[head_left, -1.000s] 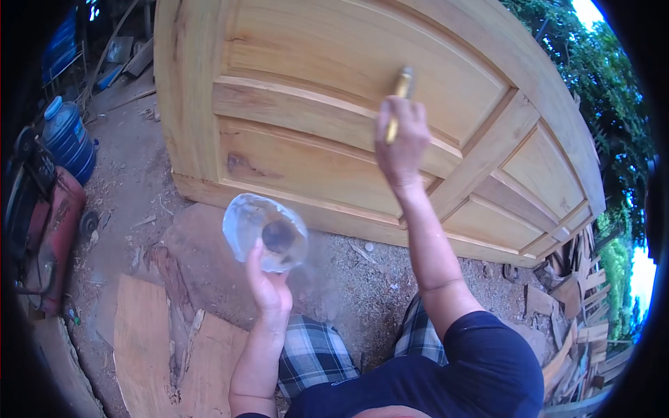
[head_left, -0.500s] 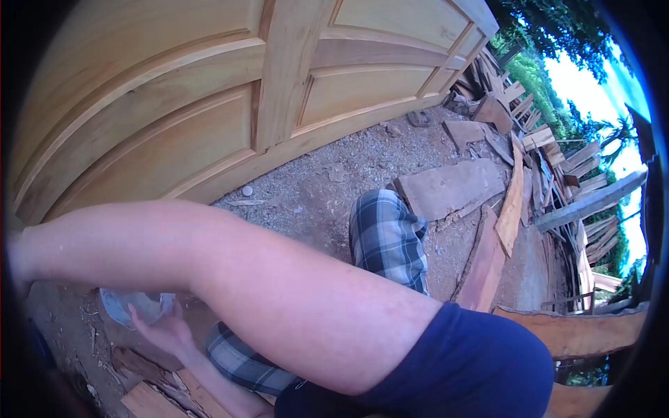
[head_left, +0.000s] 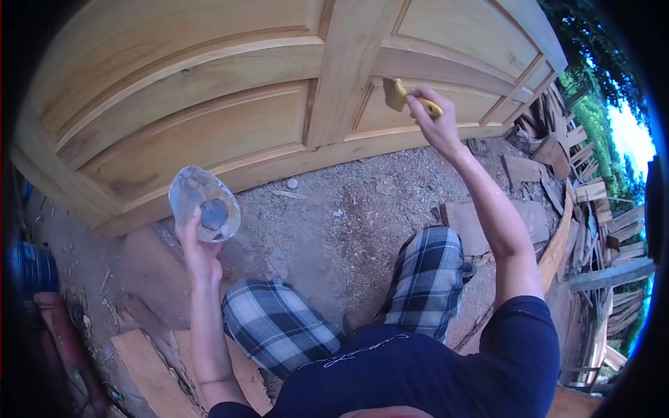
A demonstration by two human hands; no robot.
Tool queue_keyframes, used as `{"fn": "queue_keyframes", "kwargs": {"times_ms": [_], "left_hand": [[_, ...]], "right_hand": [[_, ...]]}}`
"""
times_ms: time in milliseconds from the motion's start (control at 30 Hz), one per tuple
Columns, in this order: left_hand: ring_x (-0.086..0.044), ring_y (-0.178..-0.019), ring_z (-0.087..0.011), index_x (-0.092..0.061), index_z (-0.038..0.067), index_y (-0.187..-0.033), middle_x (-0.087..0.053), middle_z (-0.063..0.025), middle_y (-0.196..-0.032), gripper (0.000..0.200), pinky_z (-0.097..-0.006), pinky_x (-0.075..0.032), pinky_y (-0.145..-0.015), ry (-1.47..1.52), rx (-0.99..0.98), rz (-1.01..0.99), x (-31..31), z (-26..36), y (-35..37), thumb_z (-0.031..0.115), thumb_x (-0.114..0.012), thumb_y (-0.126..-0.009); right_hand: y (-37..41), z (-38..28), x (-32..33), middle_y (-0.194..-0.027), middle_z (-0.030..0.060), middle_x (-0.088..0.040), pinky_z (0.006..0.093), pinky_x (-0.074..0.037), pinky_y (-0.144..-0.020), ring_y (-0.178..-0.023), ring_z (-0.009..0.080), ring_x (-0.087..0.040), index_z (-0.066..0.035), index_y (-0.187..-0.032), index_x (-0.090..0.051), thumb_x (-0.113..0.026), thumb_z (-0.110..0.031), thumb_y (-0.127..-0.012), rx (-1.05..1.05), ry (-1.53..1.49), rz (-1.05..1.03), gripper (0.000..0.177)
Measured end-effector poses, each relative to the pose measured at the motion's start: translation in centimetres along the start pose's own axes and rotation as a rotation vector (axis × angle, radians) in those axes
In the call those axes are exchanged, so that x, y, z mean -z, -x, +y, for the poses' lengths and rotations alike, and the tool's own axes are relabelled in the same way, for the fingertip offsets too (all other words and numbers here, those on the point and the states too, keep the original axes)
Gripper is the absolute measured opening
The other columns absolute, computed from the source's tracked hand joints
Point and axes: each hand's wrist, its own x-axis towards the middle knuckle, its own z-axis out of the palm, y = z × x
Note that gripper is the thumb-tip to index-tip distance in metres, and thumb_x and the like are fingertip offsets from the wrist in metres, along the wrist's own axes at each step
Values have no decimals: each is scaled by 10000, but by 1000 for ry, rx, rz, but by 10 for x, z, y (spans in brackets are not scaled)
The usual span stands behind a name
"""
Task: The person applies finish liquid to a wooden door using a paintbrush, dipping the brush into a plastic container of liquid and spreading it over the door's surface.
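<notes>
Brush (head_left: 399,91) rightward, perhaps at panel edge (head_left: 362,106)

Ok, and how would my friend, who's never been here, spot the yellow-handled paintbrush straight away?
Start at the big, pale wooden panelled piece across the top. In front of its right half, find the bare right hand. It grips the yellow-handled paintbrush, whose bright yellow sets it apart from the paler wood behind and the translucent plastic bowl in the bare left hand.
</notes>
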Motion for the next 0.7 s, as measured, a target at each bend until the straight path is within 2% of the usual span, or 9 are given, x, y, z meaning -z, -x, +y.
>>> {"fn": "queue_keyframes", "kwargs": {"times_ms": [33,67,200,300,333,433,500,667,700], "left_hand": [[-432,-1299,-270,-291,151,-1481,-407,-92,-1447,816,-471,-351,-1037,-79,-19,-7,-19,3,1,445,-701,-839],[-425,-1309,-275,-255,127,-1494,-393,-121,-1452,854,-468,-343,-1057,-128,-32,-56,-39,5,0,434,-712,-840],[-387,-1346,-302,-148,43,-1519,-361,-212,-1456,972,-438,-305,-1118,-293,-104,-230,-117,-14,-15,425,-734,-843],[-368,-1364,-310,-106,0,-1519,-354,-237,-1454,1011,-410,-284,-1139,-307,-103,-307,-175,-30,-5,457,-717,-856],[-364,-1366,-325,-111,13,-1526,-332,-252,-1467,1054,-422,-284,-1140,-345,-103,-328,-192,-31,4,514,-724,-830],[-355,-1372,-347,-138,13,-1527,-301,-269,-1484,1102,-435,-294,-1140,-567,-257,-212,-216,-66,-11,561,-741,-785],[-350,-1372,-367,-171,16,-1526,-277,-285,-1489,1126,-450,-322,-1128,-588,-182,-230,-232,-81,-14,592,-751,-750],[-351,-1368,-383,-189,31,-1526,-283,-292,-1480,1102,-465,-357,-1107,-584,-164,-162,-262,-121,-21,599,-738,-759],[-348,-1368,-395,-193,49,-1530,-285,-298,-1477,1093,-472,-354,-1107,-618,-162,-142,-267,-123,-19,620,-723,-763]], "right_hand": [[7,-12,15,-845,64,-685,241,-524,-625,-737,113,-667,-22,-1002,-665,-605,-181,-963,-157,-234,13,175],[13,-23,26,-836,33,-667,205,-518,-588,-723,70,-645,-21,-1001,-659,-603,-194,-967,-166,-371,3,185],[45,-61,44,-803,42,-651,213,-524,-579,-669,79,-641,-17,-980,-645,-607,-204,-957,-165,-677,-236,192],[54,-51,42,-666,13,-623,237,-453,-548,-628,61,-599,-30,-939,-665,-616,-209,-950,-106,-586,-325,186],[55,-37,35,-672,27,-626,260,-462,-565,-632,87,-606,-34,-950,-663,-611,-219,-953,-65,-558,-309,192],[59,-2,31,-668,44,-624,282,-471,-577,-633,111,-613,-40,-957,-662,-607,-230,-955,-83,-582,-243,198],[61,21,39,-740,13,-648,232,-504,-569,-639,68,-623,-24,-986,-648,-599,-237,-977,-114,-620,-338,218],[68,52,48,-742,13,-644,235,-517,-572,-652,69,-627,-22,-992,-638,-598,-226,-981,-65,-658,-342,208],[69,57,48,-774,55,-654,281,-511,-622,-699,129,-640,-24,-976,-641,-604,-228,-966,-110,-680,-328,208]]}}
